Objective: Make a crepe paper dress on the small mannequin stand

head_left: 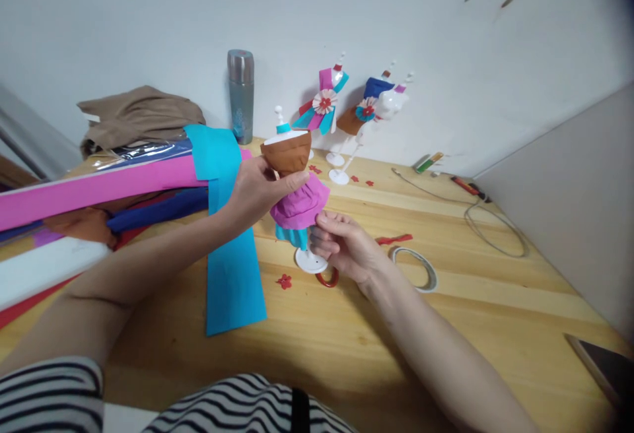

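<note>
A small mannequin stand (310, 260) with a round white base stands upright on the table. It wears a brown paper top (287, 153), a pink ruffled layer (301, 203) and a turquoise layer (292, 236) below. My left hand (262, 189) is closed around its waist, thumb in front. My right hand (341, 241) pinches the right edge of the pink layer, fingers curled beneath it. Near the base lie a red paper flower (284, 282) and a red ring-shaped handle (327, 280), partly hidden.
Turquoise paper (235, 288) and pink paper (113, 182) lie at left. Behind are a metal flask (241, 96), brown cloth (143, 116) and dressed mannequins (324, 103). A tape roll (432, 274), cable (468, 222) and dark flat object (601, 367) are at right.
</note>
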The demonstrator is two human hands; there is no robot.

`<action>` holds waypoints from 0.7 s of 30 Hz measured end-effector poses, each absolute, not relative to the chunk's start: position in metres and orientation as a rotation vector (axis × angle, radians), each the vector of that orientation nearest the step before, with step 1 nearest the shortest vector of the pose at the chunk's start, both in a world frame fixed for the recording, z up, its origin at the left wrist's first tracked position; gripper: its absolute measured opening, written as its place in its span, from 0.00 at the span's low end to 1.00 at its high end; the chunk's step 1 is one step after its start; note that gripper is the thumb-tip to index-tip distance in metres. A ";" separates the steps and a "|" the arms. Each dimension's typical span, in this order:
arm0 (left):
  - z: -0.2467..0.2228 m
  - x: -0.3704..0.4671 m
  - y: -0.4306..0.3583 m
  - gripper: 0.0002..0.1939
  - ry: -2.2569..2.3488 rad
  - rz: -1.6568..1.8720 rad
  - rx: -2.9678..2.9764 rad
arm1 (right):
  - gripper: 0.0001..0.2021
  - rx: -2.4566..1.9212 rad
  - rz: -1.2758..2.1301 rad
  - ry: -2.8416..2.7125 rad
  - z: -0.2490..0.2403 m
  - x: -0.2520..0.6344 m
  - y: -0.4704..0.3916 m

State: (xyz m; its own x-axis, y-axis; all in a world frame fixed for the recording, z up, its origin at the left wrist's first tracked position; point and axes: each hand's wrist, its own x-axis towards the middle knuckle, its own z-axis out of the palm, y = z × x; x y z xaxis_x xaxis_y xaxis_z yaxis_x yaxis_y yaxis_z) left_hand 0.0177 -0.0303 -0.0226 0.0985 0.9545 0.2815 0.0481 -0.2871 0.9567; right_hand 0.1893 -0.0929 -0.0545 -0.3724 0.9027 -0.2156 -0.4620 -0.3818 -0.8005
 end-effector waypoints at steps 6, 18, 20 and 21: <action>-0.019 0.017 -0.032 0.16 1.050 1.294 1.508 | 0.19 -0.866 1.742 -0.888 -0.058 0.187 -0.093; -0.019 0.020 -0.026 0.13 0.911 1.296 1.296 | 0.20 -0.987 1.534 -0.972 -0.062 0.184 -0.091; -0.019 0.020 -0.026 0.12 0.890 1.270 1.260 | 0.20 -0.960 1.564 -0.981 -0.062 0.181 -0.094; -0.018 0.020 -0.026 0.12 0.884 1.254 1.252 | 0.20 -0.958 1.558 -0.995 -0.062 0.180 -0.095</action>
